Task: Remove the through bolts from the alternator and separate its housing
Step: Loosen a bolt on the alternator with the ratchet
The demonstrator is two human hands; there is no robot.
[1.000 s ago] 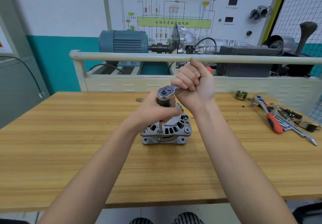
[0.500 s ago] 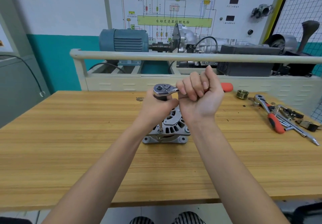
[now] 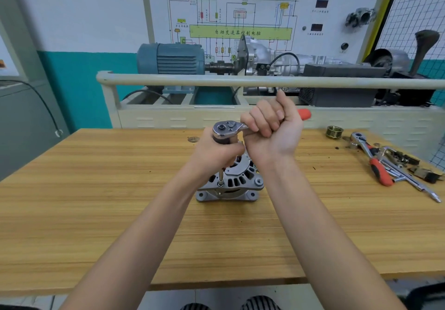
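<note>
Near the middle of the wooden bench (image 3: 96, 213), a cast-aluminium alternator (image 3: 231, 186): rounded, slotted with vent openings, lugs at the corners, standing on its end face. Down at its left rim, a thin steel extension bar (image 3: 220, 177), upright, tip seated on a through bolt head. Above it, the chromed round head of a ratchet wrench (image 3: 226, 129), knurled switch on top, red-orange handle end (image 3: 304, 114) poking out to the right. Left hand (image 3: 216, 150) curled round the dark socket stem just under the ratchet head, gripping it. Right hand (image 3: 272, 129) clenched round the ratchet handle, knuckles up, thumb side nearest the head. Pale striped wood grain across the benchtop, a small washer-like disc (image 3: 193, 139) behind the hands. Far right, a ribbed brass-coloured pulley (image 3: 334, 132), a second ratchet (image 3: 370, 162) with red grip, a heap of chrome bars and small dark parts. Behind a cream tubular rail (image 3: 216, 80), a blue finned electric motor (image 3: 171, 58) coupled to a bare metal gearbox. On the white wall panel (image 3: 265, 8), a wiring diagram with a green band reading 自动变速器控制电脑.
</note>
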